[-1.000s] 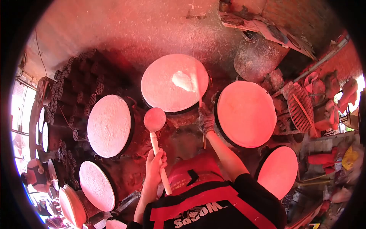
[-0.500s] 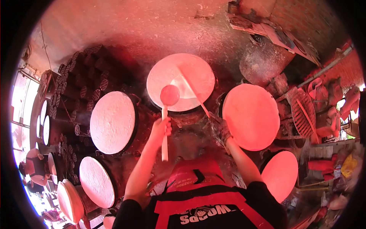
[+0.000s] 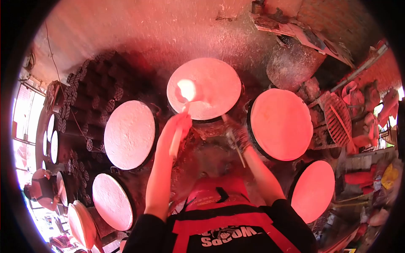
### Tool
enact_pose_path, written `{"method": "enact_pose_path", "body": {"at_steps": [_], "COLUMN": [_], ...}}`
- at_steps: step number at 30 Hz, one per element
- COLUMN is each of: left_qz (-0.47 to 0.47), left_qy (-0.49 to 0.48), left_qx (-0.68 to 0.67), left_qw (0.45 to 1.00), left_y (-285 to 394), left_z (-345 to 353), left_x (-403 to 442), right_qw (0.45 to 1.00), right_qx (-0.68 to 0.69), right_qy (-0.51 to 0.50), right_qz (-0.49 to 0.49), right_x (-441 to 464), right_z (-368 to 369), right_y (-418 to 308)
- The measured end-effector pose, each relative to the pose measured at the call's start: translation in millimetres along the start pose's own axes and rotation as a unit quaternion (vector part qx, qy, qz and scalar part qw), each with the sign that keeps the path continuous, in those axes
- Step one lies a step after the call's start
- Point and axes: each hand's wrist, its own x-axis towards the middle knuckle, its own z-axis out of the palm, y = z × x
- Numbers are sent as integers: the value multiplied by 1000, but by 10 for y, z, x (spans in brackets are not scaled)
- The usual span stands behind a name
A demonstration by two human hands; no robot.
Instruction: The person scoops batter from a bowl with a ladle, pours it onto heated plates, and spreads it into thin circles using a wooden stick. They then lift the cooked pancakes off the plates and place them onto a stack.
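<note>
In front of me lies a round griddle (image 3: 221, 88) covered with a pale layer that looks like batter. My left hand (image 3: 180, 123) is wrapped round the thick handle of a ladle (image 3: 186, 90). The ladle's round head is over the left part of this layer, very bright; whether it touches is hard to tell. My right hand (image 3: 237, 137) wears a dark glove and is closed on a long thin scraper (image 3: 241, 156), near the griddle's front right edge. One end of the scraper points back towards me; its other end is hard to make out.
More coated round griddles stand around: left (image 3: 129, 135), lower left (image 3: 112, 202), right (image 3: 282, 124) and lower right (image 3: 313, 192). Stacked perforated dark cylinders (image 3: 95, 101) fill the back left. A large drum (image 3: 293, 63) stands back right. Another person (image 3: 43, 187) is at far left.
My left hand has moved forward, and the ladle's head with it, further over the griddle. My right hand has drawn the scraper back from across the griddle and turned it towards me.
</note>
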Motion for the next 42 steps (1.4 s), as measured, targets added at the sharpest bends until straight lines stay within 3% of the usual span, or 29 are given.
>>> {"method": "enact_pose_path", "body": {"at_steps": [2, 3, 5, 6, 8, 9, 11, 15, 16, 18, 20, 21, 23, 26, 30, 33, 37, 42], "left_qz": [-63, -95, -123, -126, -167, -186, -195, -200, -151, -48, -45, -43, -76, -134, -167, -168, -135, -91], "left_qy": [-29, -41, 46, 49, 63, 75, 59, -49, -28, 14, 97, 135, 138, 80, 46, 44, 49, 74], "left_qx": [-90, -140, -174, -158, -199, -233, -228, -318, -233, -60, 75, 144, 91, -18, -206, -258, -271, -256], "left_qw": [994, 985, 976, 978, 964, 952, 952, 926, 960, 997, 991, 979, 983, 988, 963, 950, 952, 959], "left_y": [-75, -125, -114, -111, -173, -197, -258, -133, -103, -103, -72, -55, -100, -267, -696, -1078, -1577, -2047], "left_z": [-34, -90, -176, -120, -208, -243, -336, -109, -49, 14, -360, -504, -497, -350, -42, 216, 656, 1106], "left_x": [-320, -428, -499, -577, -668, -706, -879, -1457, -1554, -1694, -1522, -1423, -1398, -1471, -1582, -1579, -1557, -1359], "right_qw": [993, 972, 873, 776, 766, 858, 922, 900, 904, 852, 802, 805, 793, 727, 593, 532, 552, 603], "right_qx": [-70, -180, -391, -480, -499, -429, -335, -361, -373, -487, -571, -561, -551, -588, -746, -796, -793, -720], "right_qy": [82, 136, 184, 173, 115, 70, 75, 170, 146, 104, 74, 73, 110, 213, 228, 208, 127, 130], "right_qz": [-52, -66, -227, -370, -388, -275, -176, -176, -148, -160, -158, -176, -235, -285, -197, -202, -226, -316], "right_x": [30, 27, 7, -53, -279, -411, -579, -806, -957, -1319, -1622, -1631, -1632, -1495, -1078, -907, -824, -696], "right_z": [-53, -162, -272, -318, -356, -305, -188, -170, -214, -85, 3, -96, -236, -455, -859, -1024, -1373, -1856], "right_y": [-11, 92, 435, 728, 1035, 1034, 918, 928, 1111, 1108, 1060, 1085, 1051, 652, 169, -131, -376, -1358]}}
